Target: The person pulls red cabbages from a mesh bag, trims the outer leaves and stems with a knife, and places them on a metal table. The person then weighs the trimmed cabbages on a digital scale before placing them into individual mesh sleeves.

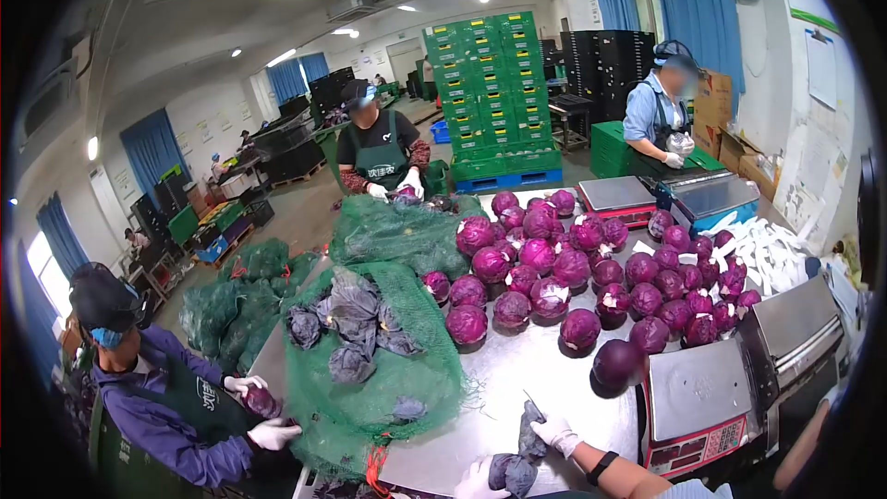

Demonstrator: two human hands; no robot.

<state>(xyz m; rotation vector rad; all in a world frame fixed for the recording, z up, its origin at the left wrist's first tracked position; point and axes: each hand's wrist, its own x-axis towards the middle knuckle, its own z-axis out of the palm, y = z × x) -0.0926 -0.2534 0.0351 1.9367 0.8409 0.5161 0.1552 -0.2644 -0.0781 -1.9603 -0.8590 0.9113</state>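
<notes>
At the bottom edge, my white-gloved left hand (480, 480) is closed against dark outer red cabbage leaves (513, 475); part of the hand is cut off. My right hand (556, 435), also gloved, has its fingers wrapped round a knife (531, 402) whose thin blade points up and away. Another dark cabbage leaf (531, 434) lies beside that hand, against its fingers. Both hands are over the near part of the metal table (499, 379). Ahead lies a large group of trimmed red cabbages (540, 254), with one darker cabbage (617, 365) nearest the scale.
A green mesh sack (425, 314) with loose leaves spreads over the table's left side. Weighing scales (698, 388) stand at the right, near white foam strips (776, 254). Co-workers stand left (176, 397), across (383, 143) and far right (656, 111). Green crates (485, 92) tower behind.
</notes>
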